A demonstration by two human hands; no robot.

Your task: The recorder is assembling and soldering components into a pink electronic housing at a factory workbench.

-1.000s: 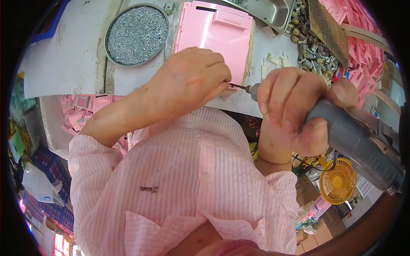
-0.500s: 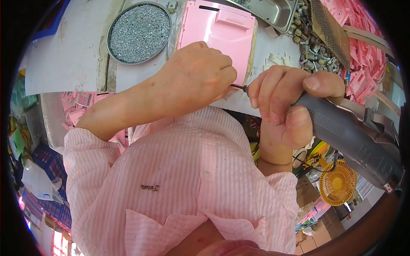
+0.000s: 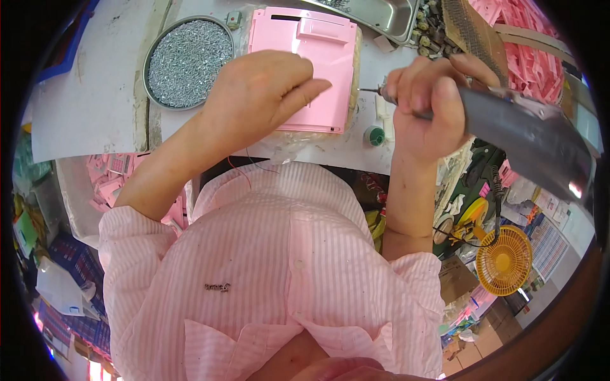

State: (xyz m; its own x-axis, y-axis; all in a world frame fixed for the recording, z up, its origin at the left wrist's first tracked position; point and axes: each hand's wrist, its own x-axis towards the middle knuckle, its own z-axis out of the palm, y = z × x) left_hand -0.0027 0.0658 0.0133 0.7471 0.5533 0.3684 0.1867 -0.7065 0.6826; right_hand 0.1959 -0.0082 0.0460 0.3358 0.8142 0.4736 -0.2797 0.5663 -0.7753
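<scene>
My left hand (image 3: 264,86) is above a pink plastic housing (image 3: 324,60), fingers curled and thumb pressed toward them. Whatever it pinches, if anything, is too small or hidden to name. The housing lies on a pale, padded-looking sheet on the table. In my right hand (image 3: 429,105) is a dark grey electric screwdriver (image 3: 518,130), its body reaching off to the right. Its thin bit points left, just right of the housing's edge and apart from my left hand. Thin red and dark wires (image 3: 238,168) hang below my left wrist.
A round dish of small silver screws (image 3: 190,63) stands left of the housing. Beyond are a metal tray (image 3: 397,25), a heap of small metal parts (image 3: 429,35) and piled pink plastic parts (image 3: 537,60). A small green round piece (image 3: 375,135) sits near the table's front edge.
My hands have moved apart: the left went up and left, and the right drew the screwdriver bit away from it. The housing's near edge and the green piece have come into sight.
</scene>
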